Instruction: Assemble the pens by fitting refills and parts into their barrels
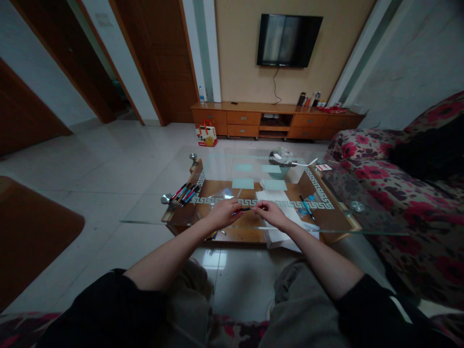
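Over the front part of the glass table (145, 208), my left hand (225, 213) is closed around a dark pen (246, 209) that points to the right. My right hand (271, 213) pinches at the pen's thin right end; what exactly sits between those fingertips is too small to make out. To the left, a row of several pens (185, 193) in black, red and blue lies on the glass. A single blue pen (307, 208) rests apart on the right. Near my left hand is a clear plastic bag (222, 194).
Beneath the glass, a shelf holds white paper or a box (275, 237). A green basket (281, 171) with a grey bag stands toward the back, near a red-and-white card (324, 167). A flowered sofa (384, 193) borders the right side. A paper bag (206, 135) stands by the cabinet (242, 117).
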Available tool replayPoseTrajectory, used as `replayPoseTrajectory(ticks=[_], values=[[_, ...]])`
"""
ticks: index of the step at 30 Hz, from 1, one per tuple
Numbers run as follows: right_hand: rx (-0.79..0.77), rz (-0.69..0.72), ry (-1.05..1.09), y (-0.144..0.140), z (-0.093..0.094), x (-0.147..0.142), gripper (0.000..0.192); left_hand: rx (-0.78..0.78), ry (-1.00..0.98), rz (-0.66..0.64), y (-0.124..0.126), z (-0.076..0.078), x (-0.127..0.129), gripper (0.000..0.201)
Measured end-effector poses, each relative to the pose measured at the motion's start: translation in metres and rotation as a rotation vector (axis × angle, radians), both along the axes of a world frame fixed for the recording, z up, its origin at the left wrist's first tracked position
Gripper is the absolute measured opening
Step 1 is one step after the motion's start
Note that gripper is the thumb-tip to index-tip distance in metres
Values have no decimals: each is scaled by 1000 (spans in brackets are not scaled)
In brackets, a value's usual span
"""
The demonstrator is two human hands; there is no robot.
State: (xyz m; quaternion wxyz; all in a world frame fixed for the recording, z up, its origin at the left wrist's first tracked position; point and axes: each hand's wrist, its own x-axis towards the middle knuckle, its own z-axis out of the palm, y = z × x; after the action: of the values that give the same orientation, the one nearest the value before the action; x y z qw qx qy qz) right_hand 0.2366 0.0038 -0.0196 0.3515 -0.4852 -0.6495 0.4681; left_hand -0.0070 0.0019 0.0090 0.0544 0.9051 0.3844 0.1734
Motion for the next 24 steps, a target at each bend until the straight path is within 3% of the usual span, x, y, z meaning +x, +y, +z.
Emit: replayPoseTrajectory(ticks=[7,15,24], values=[[70,-98,-18,4,3,7,25,8,43,56,-3,6,-1,25],[265,-369,-282,21,0,51,9,-17,40,102,-1,4,-3,28],[285,-331,-493,32,-17,76,14,-23,56,100,-2,6,-2,30]])
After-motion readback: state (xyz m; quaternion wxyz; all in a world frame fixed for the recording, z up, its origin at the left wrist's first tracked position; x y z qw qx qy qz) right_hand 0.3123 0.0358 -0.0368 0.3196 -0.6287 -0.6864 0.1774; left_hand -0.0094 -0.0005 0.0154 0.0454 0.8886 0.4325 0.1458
